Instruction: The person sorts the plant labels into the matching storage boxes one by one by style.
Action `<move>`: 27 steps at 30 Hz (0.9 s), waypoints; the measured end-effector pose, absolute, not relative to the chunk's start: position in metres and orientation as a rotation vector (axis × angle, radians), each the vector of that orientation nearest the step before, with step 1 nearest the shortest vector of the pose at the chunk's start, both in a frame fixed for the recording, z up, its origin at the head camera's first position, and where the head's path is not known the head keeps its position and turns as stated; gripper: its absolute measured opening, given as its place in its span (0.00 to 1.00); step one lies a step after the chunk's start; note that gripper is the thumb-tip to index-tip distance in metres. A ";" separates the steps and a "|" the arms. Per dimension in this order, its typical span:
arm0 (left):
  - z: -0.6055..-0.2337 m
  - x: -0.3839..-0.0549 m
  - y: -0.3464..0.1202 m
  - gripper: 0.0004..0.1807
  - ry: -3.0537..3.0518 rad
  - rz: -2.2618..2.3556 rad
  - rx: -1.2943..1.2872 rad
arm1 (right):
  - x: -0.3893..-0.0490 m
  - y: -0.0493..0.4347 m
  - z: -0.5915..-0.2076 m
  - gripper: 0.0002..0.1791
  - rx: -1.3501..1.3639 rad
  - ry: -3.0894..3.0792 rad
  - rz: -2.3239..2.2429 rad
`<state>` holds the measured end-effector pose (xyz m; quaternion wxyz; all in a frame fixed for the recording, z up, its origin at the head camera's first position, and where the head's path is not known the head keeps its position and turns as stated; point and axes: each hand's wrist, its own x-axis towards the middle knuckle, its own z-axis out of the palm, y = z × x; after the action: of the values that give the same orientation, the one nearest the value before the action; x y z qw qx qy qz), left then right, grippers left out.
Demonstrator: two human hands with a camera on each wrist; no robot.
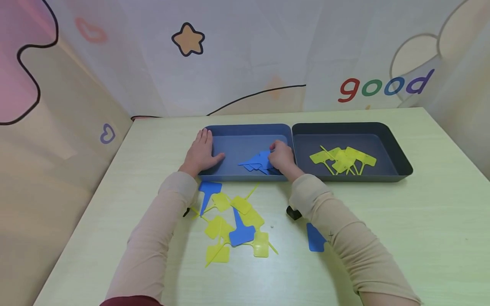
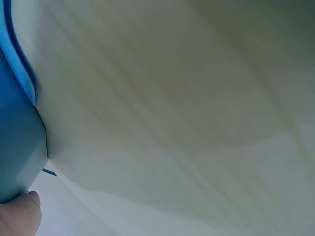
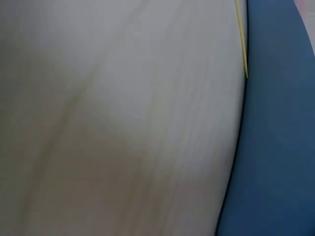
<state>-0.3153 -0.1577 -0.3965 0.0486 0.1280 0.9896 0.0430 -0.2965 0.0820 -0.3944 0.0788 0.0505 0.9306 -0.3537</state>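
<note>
My left hand [image 1: 201,153] rests on the left rim of the blue tray [image 1: 237,142], fingers straight and thumb spread over the inside. In the left wrist view, a fingertip [image 2: 22,214] shows by the tray's outer wall [image 2: 19,147]. Inside the same tray, at its right end, my right hand [image 1: 282,157] has curled fingers at a pile of blue plant labels [image 1: 258,161] and pinches the edge of the pile; its fingertips are partly hidden. The right wrist view shows only the tray's side [image 3: 275,137] and a thin yellow stem [image 3: 241,39], no hand.
A dark grey tray [image 1: 398,163] with several yellow plant labels [image 1: 344,160] adjoins on the right. In front lie scattered yellow labels [image 1: 261,244] and blue ones [image 1: 242,235]. Another blue label [image 1: 315,238] is partly under the right sleeve. A curtain [image 1: 249,55] stands behind the table [image 1: 432,221].
</note>
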 end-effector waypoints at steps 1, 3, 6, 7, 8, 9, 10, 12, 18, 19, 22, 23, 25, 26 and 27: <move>-0.396 -0.315 -0.158 0.48 3.015 0.132 0.389 | -0.296 0.082 -0.394 0.15 0.141 2.791 -1.040; -0.397 -0.315 -0.158 0.48 3.013 0.136 0.386 | -0.295 0.083 -0.392 0.16 0.121 2.791 -1.012; -0.396 -0.314 -0.158 0.48 3.009 0.144 0.382 | -0.292 0.085 -0.386 0.18 0.053 2.817 -0.982; -0.397 -0.314 -0.158 0.48 3.008 0.146 0.381 | -0.291 0.086 -0.384 0.18 0.023 2.824 -0.989; -0.397 -0.314 -0.158 0.48 3.008 0.147 0.381 | -0.289 0.087 -0.380 0.19 -0.017 2.839 -0.998; -0.397 -0.314 -0.158 0.48 3.008 0.151 0.378 | -0.288 0.088 -0.377 0.19 -0.065 2.856 -1.007; -0.397 -0.315 -0.158 0.48 3.008 0.152 0.378 | -0.286 0.089 -0.373 0.20 -0.114 2.871 -1.012; -0.398 -0.316 -0.158 0.48 3.010 0.147 0.379 | -0.281 0.092 -0.366 0.21 -0.218 2.893 -1.017; -0.399 -0.318 -0.159 0.49 3.012 0.138 0.374 | -0.258 0.111 -0.354 0.29 -0.594 2.948 -0.781; -0.399 -0.318 -0.159 0.49 3.010 0.141 0.373 | -0.254 0.115 -0.353 0.31 -0.659 2.947 -0.722; -0.399 -0.318 -0.159 0.49 3.005 0.147 0.373 | -0.237 0.129 -0.353 0.37 -0.845 2.937 -0.540; -0.399 -0.318 -0.159 0.49 3.004 0.146 0.374 | -0.232 0.134 -0.354 0.38 -0.909 2.933 -0.475; -0.400 -0.318 -0.159 0.49 3.004 0.138 0.378 | -0.221 0.143 -0.356 0.42 -1.023 2.922 -0.358; -0.400 -0.318 -0.159 0.49 3.004 0.136 0.381 | -0.216 0.148 -0.358 0.44 -1.072 2.920 -0.298; -0.400 -0.318 -0.159 0.48 3.005 0.134 0.381 | -0.211 0.153 -0.359 0.45 -1.107 2.913 -0.250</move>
<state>-0.3177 -0.1589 -0.4001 0.0548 0.1256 0.9896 0.0441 -0.2107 0.1530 -0.3586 0.0078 -0.3541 0.9318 -0.0800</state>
